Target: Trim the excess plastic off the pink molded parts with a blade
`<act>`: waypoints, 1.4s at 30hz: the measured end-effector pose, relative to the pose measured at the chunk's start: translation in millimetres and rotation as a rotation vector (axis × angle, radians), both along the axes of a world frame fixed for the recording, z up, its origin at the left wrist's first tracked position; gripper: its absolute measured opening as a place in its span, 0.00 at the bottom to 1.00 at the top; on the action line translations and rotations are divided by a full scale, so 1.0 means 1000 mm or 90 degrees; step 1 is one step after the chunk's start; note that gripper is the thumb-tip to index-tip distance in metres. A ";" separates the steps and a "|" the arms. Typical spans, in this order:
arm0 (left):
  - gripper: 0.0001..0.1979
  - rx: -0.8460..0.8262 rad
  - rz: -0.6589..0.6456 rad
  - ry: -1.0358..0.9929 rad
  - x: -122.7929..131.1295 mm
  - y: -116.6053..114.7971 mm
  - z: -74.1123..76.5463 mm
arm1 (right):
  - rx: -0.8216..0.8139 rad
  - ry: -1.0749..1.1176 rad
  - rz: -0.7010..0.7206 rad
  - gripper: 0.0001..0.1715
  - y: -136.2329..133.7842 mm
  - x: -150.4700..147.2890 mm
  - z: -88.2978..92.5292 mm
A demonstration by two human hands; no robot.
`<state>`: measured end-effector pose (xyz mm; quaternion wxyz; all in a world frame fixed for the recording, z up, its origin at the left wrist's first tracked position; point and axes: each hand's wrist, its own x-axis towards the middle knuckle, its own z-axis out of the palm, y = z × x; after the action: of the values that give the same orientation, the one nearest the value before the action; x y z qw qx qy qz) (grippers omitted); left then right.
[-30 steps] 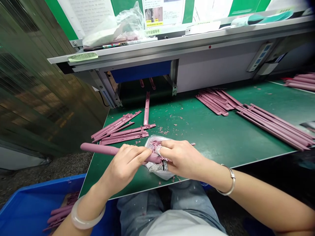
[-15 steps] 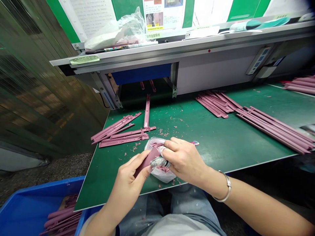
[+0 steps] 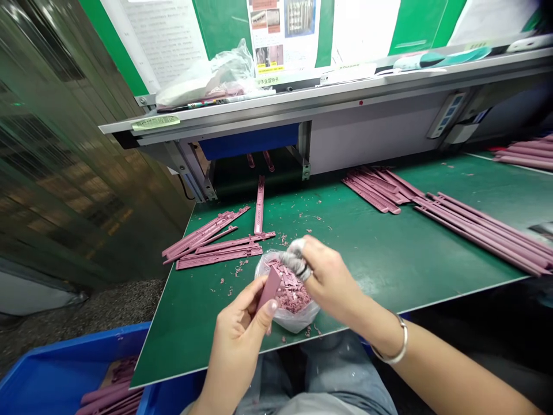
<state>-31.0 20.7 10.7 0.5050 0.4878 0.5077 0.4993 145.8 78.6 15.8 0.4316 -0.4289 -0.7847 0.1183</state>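
My left hand [image 3: 242, 323] pinches a pink plastic strip [image 3: 271, 286] between thumb and fingers, its end tilted up over a clear plastic bag [image 3: 298, 324]. Pink shavings and scraps [image 3: 295, 291] fill the bag. Above the bag's right side, my right hand [image 3: 326, 266] is closed and apart from the strip. Whitish wrapping [image 3: 296, 259] covers its thumb and a finger. Anything gripped in that hand is hidden. Left of the bag, several pink strips [image 3: 218, 253] lie in a loose heap.
More pink strips [image 3: 484, 230] are stacked on the green table [image 3: 345, 242] to the right. A blue bin [image 3: 43, 369] with pink parts stands below the left edge. A metal shelf [image 3: 242, 109] crosses the back, carrying a plastic bag. Loose shavings dot the table.
My right hand has drawn away from the strip's end, and its wrapped fingers have lifted. The strip in my left hand now points more upward. The shavings in the bag show more.
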 end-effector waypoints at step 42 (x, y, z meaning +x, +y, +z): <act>0.24 -0.058 -0.180 -0.042 0.009 0.006 0.008 | 0.032 0.070 0.147 0.31 -0.023 0.011 -0.044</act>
<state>-22.2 26.5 18.9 0.6082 0.5144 0.4395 0.4152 156.8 55.7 -28.0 0.4679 -0.3179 -0.8067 0.1709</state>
